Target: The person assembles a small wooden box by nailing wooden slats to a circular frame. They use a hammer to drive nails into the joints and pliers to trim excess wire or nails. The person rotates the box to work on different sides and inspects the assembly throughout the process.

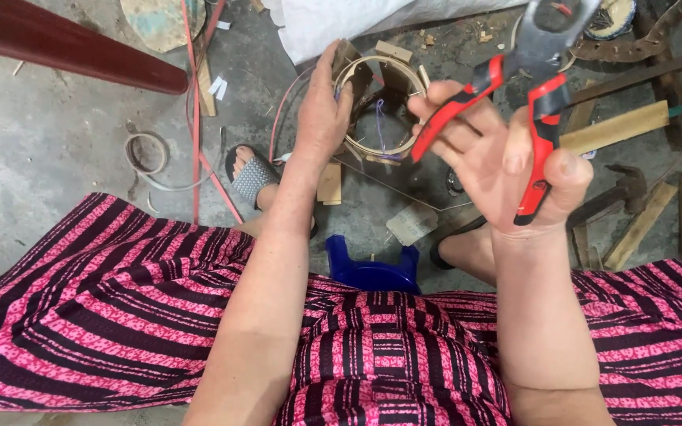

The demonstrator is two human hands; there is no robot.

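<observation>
My left hand (321, 110) grips the left side of a small round frame (379, 106) made of bent thin wood strips with short wooden blocks around it, held out over the floor. A purple thread runs inside the ring. My right hand (507, 162) is raised palm up, holding pliers (534, 87) with red and black handles. Their metal jaws point up to the top edge of the view, and the handles are spread apart. The pliers sit just right of the frame, not touching it.
I sit on a low blue stool (372, 272) in a pink and black striped garment, feet in sandals (250, 177). Wood slats (617, 126), a hammer (617, 193), a coil of strip (148, 154), a dark red pole (73, 47) and a white sack (341, 24) lie on the concrete floor.
</observation>
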